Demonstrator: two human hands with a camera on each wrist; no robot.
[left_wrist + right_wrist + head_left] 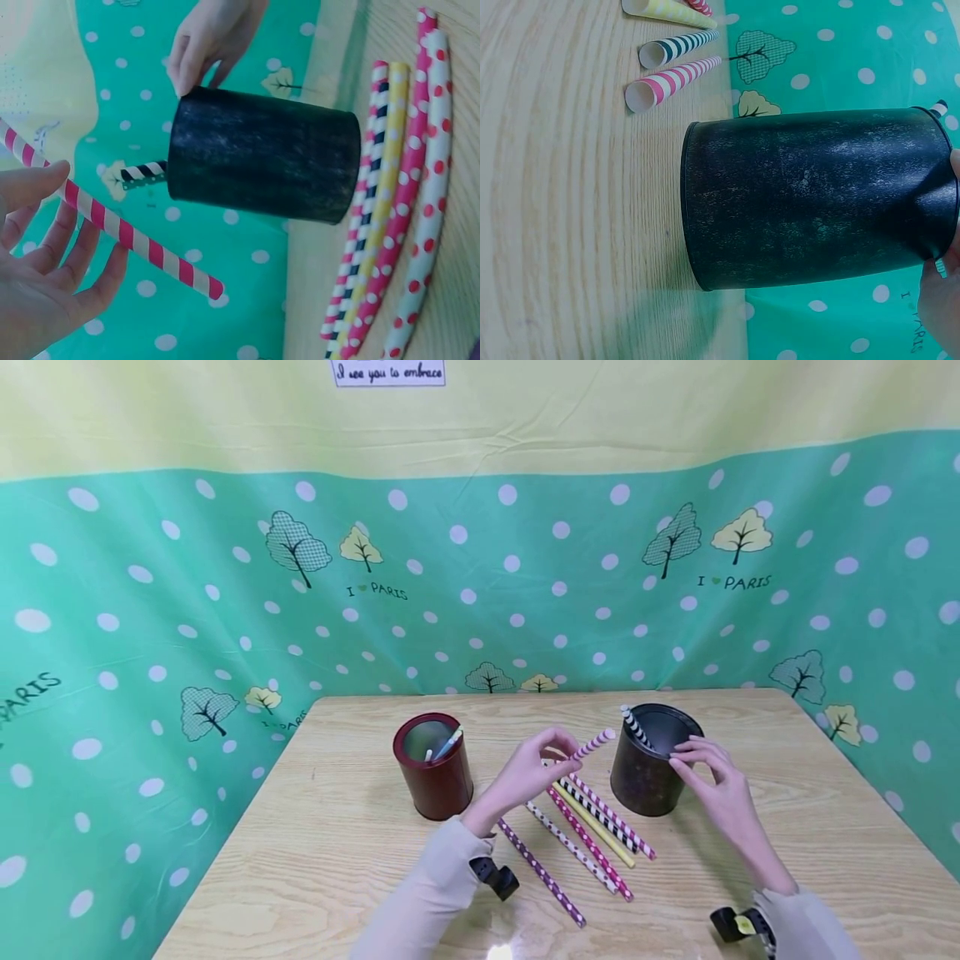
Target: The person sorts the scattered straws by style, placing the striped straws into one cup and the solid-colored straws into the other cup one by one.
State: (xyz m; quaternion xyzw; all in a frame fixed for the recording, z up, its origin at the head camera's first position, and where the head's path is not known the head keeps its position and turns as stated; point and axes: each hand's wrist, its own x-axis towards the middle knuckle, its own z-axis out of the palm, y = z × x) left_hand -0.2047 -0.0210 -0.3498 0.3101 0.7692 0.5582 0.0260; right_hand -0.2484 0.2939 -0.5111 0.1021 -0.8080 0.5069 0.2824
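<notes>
While the held straw [592, 746] is up in the left hand [536, 768], near the black cup [648, 781] but outside it, I'd call filling the cups partway done. In so far: black-striped stock [636, 727] in the black cup, probably two, and a few pale and blue straws [447, 745] in the red cup [435, 785]; exact counts unclear. Left on the bench [300, 843]: purple straw [542, 870], white straw [572, 847], pink dotted straw [590, 843], yellow straw [593, 823], dark-striped straw [599, 815], pink-striped straw [613, 817]

Hands: left pinches the held straw, thumb against fingers; right hand [716, 785] pinches the black cup's rim, looks like steadying

Views: only head gets the red cup and the black cup's inside. Left wrist has the held straw's striped length, mostly clear of the fingers, where head loses its lower part behind the hand. Right wrist shows hollow straw ends and the cup's scuffed wall, but its own hand only at the edge, so grip unreadable there
</notes>
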